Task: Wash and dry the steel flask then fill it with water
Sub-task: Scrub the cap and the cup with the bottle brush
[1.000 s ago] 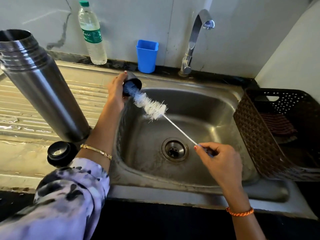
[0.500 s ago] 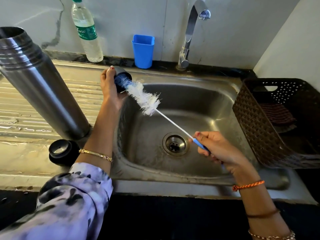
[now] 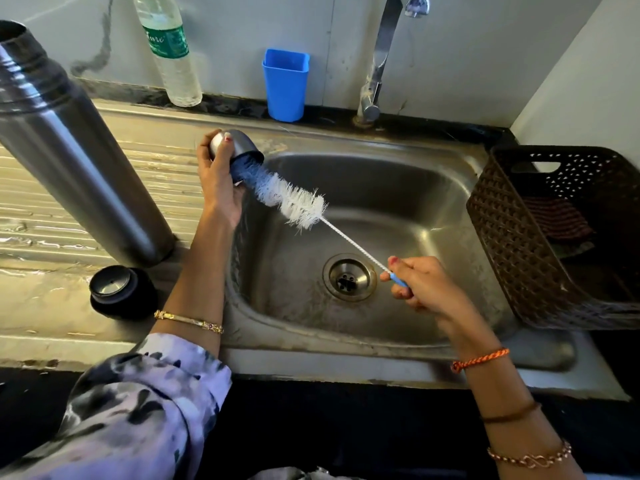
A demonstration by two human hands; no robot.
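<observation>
Brush [image 3: 294,200] slanting up-left into cup [image 3: 239,148] gripped by left hand [image 3: 218,183], right hand [image 3: 422,289] pinching handle

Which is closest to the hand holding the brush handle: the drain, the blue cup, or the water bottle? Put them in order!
From the right hand:
1. Drain, just beside it, in the sink bottom.
2. Blue cup, back ledge, by the wall.
3. Water bottle, back ledge, further left.

A pale, stained wall [image 3: 450,46] rises at twelve o'clock behind a steel sink [image 3: 398,188]; the tap [image 3: 377,64] stands between them.
</observation>
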